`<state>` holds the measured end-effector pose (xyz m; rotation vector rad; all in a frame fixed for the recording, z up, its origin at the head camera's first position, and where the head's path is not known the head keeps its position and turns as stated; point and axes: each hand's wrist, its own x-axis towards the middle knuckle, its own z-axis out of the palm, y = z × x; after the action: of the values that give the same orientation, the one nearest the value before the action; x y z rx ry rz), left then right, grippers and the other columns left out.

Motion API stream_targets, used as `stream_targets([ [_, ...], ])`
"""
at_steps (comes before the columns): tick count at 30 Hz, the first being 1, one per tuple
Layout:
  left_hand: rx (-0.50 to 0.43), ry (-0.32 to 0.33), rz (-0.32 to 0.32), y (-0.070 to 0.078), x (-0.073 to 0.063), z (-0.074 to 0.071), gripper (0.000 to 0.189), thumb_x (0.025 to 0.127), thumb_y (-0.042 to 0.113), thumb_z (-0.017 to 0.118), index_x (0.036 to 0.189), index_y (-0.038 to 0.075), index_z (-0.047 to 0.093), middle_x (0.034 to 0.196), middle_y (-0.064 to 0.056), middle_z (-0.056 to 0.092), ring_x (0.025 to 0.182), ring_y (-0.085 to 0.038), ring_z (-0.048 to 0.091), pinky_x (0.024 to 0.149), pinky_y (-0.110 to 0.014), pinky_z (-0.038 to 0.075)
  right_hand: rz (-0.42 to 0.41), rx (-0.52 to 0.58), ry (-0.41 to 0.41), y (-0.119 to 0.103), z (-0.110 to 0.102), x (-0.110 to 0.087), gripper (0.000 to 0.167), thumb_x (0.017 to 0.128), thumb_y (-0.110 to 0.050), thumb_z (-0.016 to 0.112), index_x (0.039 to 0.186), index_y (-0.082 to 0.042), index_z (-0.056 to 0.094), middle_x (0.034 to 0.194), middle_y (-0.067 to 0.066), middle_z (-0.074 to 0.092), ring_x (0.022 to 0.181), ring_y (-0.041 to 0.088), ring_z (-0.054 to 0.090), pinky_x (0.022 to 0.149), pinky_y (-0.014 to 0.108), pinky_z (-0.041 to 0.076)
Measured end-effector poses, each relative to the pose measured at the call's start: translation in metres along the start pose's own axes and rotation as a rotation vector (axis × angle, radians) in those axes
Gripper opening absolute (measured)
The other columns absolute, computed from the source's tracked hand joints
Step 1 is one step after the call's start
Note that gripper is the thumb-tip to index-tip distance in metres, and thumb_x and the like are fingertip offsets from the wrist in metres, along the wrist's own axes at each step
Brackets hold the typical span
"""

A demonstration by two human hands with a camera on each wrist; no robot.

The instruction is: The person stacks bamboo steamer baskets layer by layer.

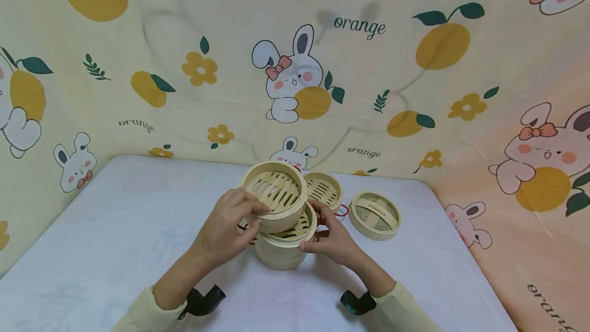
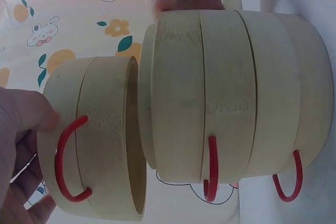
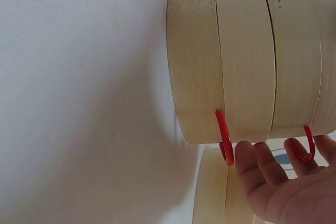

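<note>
My left hand (image 1: 229, 225) grips the rim of a small round bamboo steamer basket (image 1: 287, 219) with a slatted bottom. This basket is tilted over a stack of two bamboo steamer baskets (image 1: 280, 256), and a gap between them shows in the left wrist view, where a red loop handle (image 2: 62, 163) hangs on its side. Around the stack's right side curve the thumb and fingers of my right hand (image 1: 335, 239). Red loop handles (image 3: 224, 140) also stick out from the stacked baskets, near the right fingertips.
Behind the stack stands another slatted steamer basket (image 1: 324, 191) with a red handle. Right of it lies a woven bamboo lid (image 1: 375, 216) with a strap across its top. A white-covered table (image 1: 115, 234) meets a printed cloth backdrop (image 1: 221, 106).
</note>
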<state>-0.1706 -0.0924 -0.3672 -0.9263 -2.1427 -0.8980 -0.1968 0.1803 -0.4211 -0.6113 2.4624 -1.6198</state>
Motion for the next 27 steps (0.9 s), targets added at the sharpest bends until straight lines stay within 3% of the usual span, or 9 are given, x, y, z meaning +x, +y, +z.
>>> stream_targets([
  [7,-0.029,0.005,0.022,0.0009,-0.0004,0.0023,0.026,0.072,0.0,0.072,0.094,0.014,0.07,0.095,0.004,0.064,0.093,-0.014,0.056,0.082,-0.032,0.044,-0.017,-0.007,-0.003,0.0009,-0.0012,-0.0006,0.094,0.071,-0.023,0.085,0.148,-0.019,0.031,0.135,0.012,0.048,0.111,0.032,0.052,0.085,0.046,0.052],
  [13,-0.045,-0.04,-0.021,0.0031,-0.0007,0.0016,0.023,0.075,0.002,0.069,0.094,0.015,0.07,0.096,0.005,0.063,0.096,-0.013,0.054,0.084,-0.03,0.043,-0.023,-0.002,-0.003,-0.0001,-0.0012,-0.0005,0.094,0.07,-0.021,0.086,0.148,-0.019,0.032,0.133,0.013,0.049,0.109,0.03,0.052,0.085,0.045,0.052],
  [27,-0.053,-0.054,-0.01,0.0054,-0.0028,0.0088,0.025,0.073,0.002,0.072,0.094,0.015,0.07,0.097,0.005,0.063,0.098,-0.014,0.055,0.089,-0.036,0.047,0.011,0.002,0.003,0.0016,-0.0006,0.0008,0.091,0.07,-0.023,0.086,0.145,-0.023,0.035,0.127,0.01,0.05,0.108,0.026,0.052,0.085,0.039,0.053],
])
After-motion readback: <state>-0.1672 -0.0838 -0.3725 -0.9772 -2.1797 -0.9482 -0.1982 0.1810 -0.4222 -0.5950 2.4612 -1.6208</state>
